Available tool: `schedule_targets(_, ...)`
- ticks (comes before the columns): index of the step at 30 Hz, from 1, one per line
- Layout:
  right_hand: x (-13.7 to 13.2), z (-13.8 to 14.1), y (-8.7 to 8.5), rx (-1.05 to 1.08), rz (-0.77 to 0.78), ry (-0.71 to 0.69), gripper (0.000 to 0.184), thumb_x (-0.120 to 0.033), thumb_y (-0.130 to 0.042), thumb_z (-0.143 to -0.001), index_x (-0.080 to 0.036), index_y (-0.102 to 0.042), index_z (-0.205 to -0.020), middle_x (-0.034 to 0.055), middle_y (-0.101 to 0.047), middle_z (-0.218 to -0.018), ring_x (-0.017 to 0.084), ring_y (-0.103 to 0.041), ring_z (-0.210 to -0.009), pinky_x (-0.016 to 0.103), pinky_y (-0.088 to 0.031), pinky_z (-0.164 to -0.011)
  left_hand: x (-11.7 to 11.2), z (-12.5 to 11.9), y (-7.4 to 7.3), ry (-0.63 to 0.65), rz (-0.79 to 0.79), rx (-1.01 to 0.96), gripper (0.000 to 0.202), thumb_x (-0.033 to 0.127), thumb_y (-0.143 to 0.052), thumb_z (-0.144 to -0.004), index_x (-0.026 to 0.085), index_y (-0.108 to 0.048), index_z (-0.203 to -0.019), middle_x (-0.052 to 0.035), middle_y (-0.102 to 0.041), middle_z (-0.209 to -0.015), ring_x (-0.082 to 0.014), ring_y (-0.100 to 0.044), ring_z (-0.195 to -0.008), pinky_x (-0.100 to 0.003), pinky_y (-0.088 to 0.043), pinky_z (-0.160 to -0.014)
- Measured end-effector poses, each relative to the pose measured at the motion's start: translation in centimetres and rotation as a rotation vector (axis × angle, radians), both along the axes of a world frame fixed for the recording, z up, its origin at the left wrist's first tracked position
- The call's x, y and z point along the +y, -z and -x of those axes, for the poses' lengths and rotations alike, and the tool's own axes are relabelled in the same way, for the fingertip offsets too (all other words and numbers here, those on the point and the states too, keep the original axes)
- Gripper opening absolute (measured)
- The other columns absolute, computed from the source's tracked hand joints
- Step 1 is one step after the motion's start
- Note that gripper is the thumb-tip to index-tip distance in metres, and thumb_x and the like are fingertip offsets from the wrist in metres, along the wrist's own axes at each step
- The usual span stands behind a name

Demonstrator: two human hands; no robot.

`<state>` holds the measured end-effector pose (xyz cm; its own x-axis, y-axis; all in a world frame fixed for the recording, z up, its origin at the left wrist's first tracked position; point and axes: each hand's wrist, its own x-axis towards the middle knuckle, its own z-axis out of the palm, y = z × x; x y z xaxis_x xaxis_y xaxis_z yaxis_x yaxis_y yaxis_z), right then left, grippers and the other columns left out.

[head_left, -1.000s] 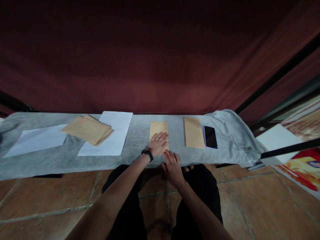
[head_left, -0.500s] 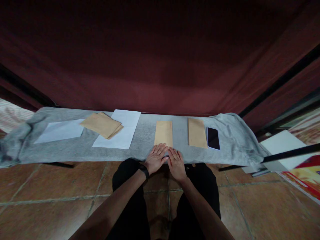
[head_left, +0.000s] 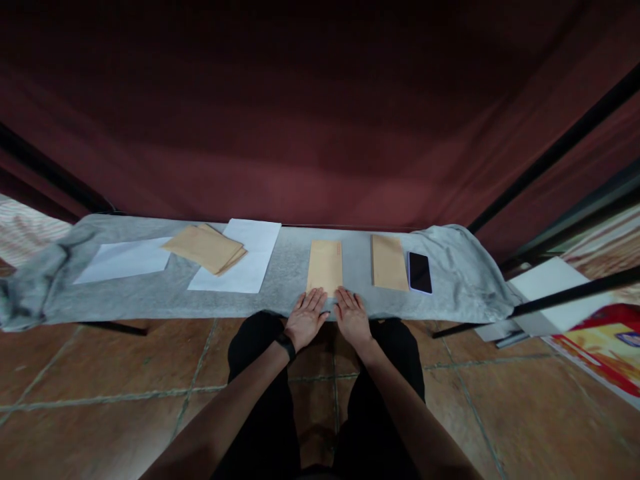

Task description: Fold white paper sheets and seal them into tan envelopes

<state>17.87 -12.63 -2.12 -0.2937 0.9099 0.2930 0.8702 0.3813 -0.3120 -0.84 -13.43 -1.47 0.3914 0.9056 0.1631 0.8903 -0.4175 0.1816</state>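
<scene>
On the grey cloth (head_left: 285, 283), resting left hand (head_left: 306, 319) and right hand (head_left: 353, 317), fingers spread flat, touching the brown envelope (head_left: 325, 265), seemingly steadying it.

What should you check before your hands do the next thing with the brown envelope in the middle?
1. Hands free: ok. The left hand and right hand lie open and hold nothing.
2. Hands placed: ok. Their fingertips are at the near edge of the flat brown paper envelope.
3. Envelope flat on the grey cloth: ok.
4. Room on the right: ok. The second brown envelope lies apart from it.
5. Black rectangular phone clear of the second envelope: cannot tell. They lie side by side, perhaps touching.
6. Envelope closed: cannot tell.
</scene>
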Motion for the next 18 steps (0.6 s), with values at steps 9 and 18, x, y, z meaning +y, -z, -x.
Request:
schedule_targets(9,-0.6,-1.0,-0.3,0.016,0.008,0.037,0.046,-0.026,-0.042,-0.106,-0.013,-0.054,-0.148,0.0147,-0.055,-0.153,0.029,-0.05,-0.141,0.049,-0.028,-0.121,-1.1,0.4,-0.2,-0.08,-0.017,0.07,0.065,0.044,-0.042,-0.103,0.0,-0.045,-0.151,-0.0255,-0.044,-0.158,-0.0332,-0.04,-0.149,-0.047,-0.032,-0.122)
schedule_targets(18,2.9,0.1,-2.5,0.234,0.276,0.292,0.028,-0.02,-0.055,-0.094,-0.014,-0.07,-0.117,0.0178,-0.071,-0.116,0.028,-0.064,-0.111,0.036,-0.047,-0.097,-0.5,-1.3,-2.2,-0.081,-0.009,0.23,0.061,0.045,-0.05,-0.101,0.016,-0.045,-0.155,-0.0224,-0.056,-0.146,-0.0374,-0.05,-0.136,-0.052,-0.039,-0.111)
